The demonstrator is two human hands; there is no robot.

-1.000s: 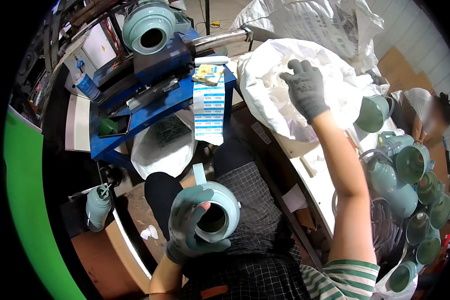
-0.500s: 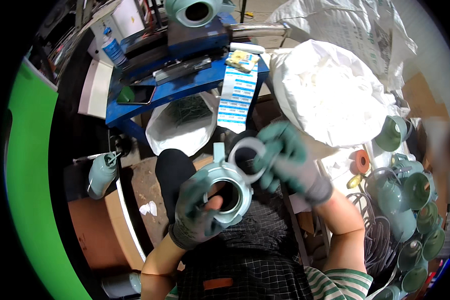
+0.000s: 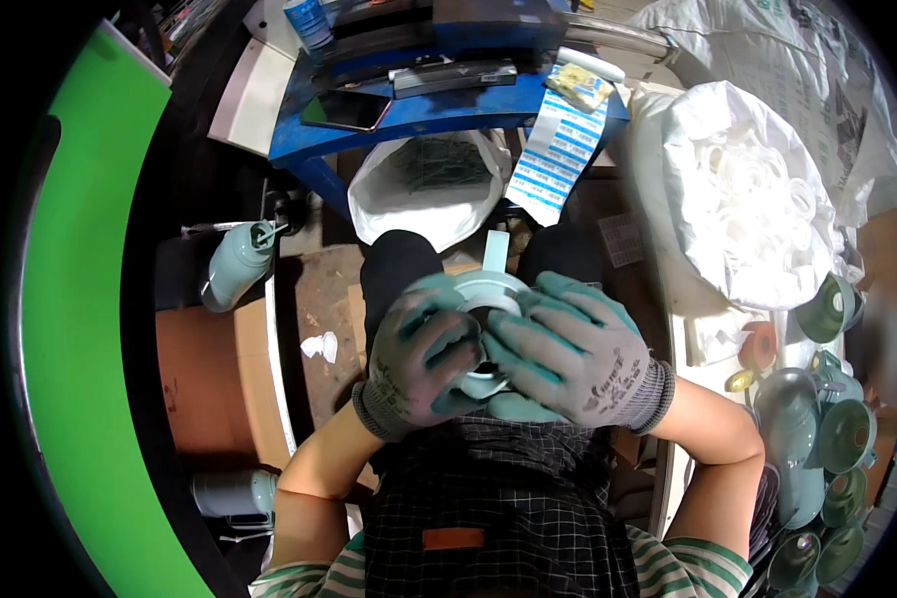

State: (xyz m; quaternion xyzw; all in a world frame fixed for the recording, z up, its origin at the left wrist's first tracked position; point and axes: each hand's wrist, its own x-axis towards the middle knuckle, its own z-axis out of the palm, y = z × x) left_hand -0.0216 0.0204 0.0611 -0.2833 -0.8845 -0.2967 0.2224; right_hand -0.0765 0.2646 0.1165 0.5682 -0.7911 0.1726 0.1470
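Head view, two gloved hands (image 3: pixel 424 359) touching one pale-green vessel (image 3: pixel 490 285)

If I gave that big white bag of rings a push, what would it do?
The white bag would probably feel floppy, because its edge looks thin and crumpled. It may be light for its size, since the rings inside look thin, with hollow middles. If it tipped, some might spill out, as the top is wide open.

Blue tbl (image 3: pixel 448 110) w/ phone (image 3: pixel 346 111) (lying flat), prob. bottle (image 3: pixel 309 22) behind.
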